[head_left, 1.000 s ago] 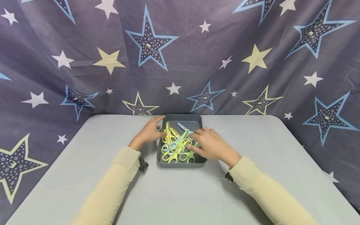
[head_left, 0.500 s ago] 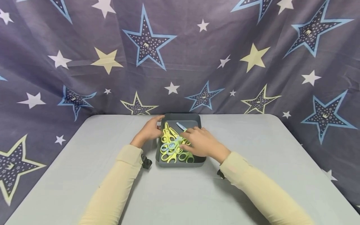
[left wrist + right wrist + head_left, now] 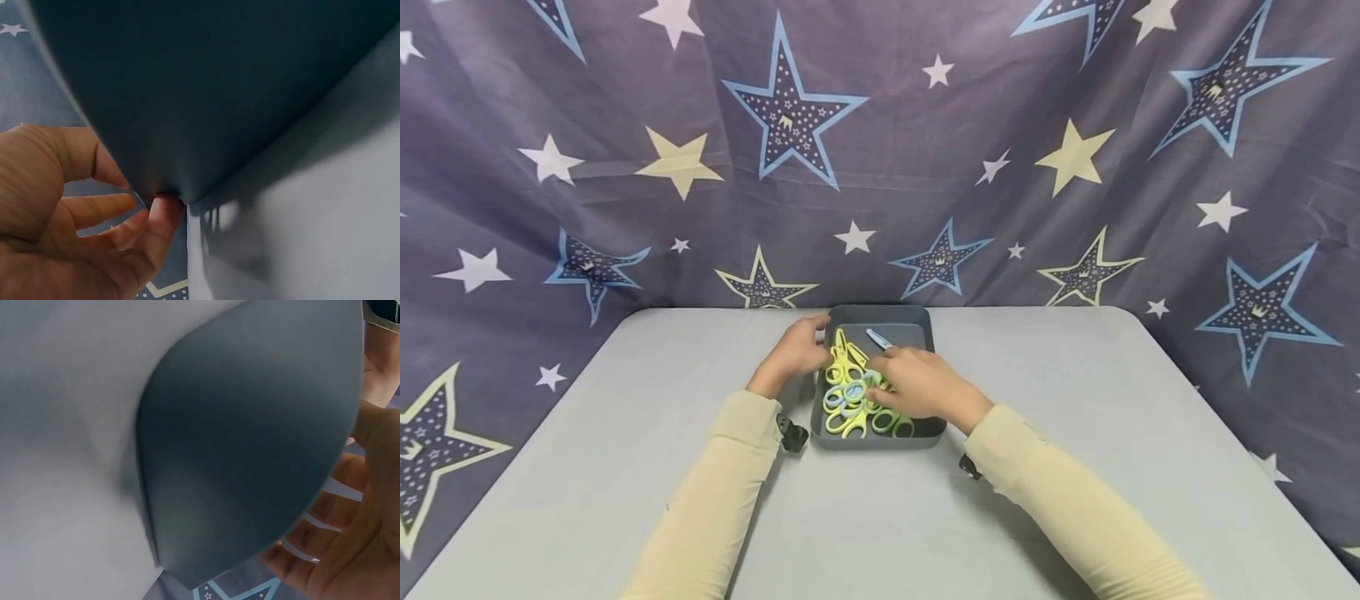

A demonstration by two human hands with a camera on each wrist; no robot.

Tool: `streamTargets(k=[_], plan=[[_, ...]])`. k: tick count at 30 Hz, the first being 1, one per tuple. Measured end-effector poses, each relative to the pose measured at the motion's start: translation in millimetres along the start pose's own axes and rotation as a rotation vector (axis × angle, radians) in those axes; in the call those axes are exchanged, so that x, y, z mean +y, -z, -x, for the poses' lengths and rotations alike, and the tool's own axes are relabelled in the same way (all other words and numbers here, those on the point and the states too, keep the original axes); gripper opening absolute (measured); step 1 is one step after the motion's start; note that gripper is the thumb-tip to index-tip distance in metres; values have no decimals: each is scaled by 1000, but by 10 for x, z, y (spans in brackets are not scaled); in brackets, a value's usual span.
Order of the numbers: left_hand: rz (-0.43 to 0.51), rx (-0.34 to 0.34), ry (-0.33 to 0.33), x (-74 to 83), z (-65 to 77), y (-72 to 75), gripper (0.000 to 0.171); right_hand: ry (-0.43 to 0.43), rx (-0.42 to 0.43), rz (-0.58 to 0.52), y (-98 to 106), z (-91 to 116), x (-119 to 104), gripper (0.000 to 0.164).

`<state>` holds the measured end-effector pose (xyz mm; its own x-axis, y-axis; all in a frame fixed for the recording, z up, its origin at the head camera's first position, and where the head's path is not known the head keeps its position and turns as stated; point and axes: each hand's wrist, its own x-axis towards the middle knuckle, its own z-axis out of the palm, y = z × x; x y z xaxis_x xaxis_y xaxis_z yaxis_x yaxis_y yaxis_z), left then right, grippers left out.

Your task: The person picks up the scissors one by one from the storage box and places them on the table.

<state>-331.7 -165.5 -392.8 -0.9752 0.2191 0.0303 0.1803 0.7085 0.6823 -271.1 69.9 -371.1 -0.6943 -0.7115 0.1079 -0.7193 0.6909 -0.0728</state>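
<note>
A dark grey rectangular tray stands at the far side of the table, holding several yellow, green and blue scissors. My left hand grips its left wall near the far corner, with the thumb over the rim and fingers against the outside. Over the tray's right side reaches my right hand, its thumb and fingers apart above green scissors and partly covering them. Its fingertips are hidden behind the tray wall in the right wrist view. Yellow scissors lie at the left; a blue blade points toward the back.
The pale grey table extends around the tray. A dark curtain with stars hangs right behind the table's far edge. Small black devices sit at both wrists.
My right hand has moved left and deeper over the tray, covering more of the green and blue scissors. The left hand has stayed on the tray's left wall.
</note>
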Motion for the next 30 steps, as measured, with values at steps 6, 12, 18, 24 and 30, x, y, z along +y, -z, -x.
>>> streamTargets(k=[6,12,18,24,30], plan=[[-3,-2,30,-2,-1,-10,86,-3,10,2,-25,-7,-7,47],[-26,18,21,0,5,-20,84,-5,10,-19,-25,-20,-26,46],[-10,26,46,9,33,-11,84,-21,-23,-68,-48,-59,-40,47],[-6,28,43,18,42,-7,83,-59,-55,-134,-95,-110,-61,47],[19,18,48,21,36,-8,83,-105,-102,-176,-107,-145,-99,47]])
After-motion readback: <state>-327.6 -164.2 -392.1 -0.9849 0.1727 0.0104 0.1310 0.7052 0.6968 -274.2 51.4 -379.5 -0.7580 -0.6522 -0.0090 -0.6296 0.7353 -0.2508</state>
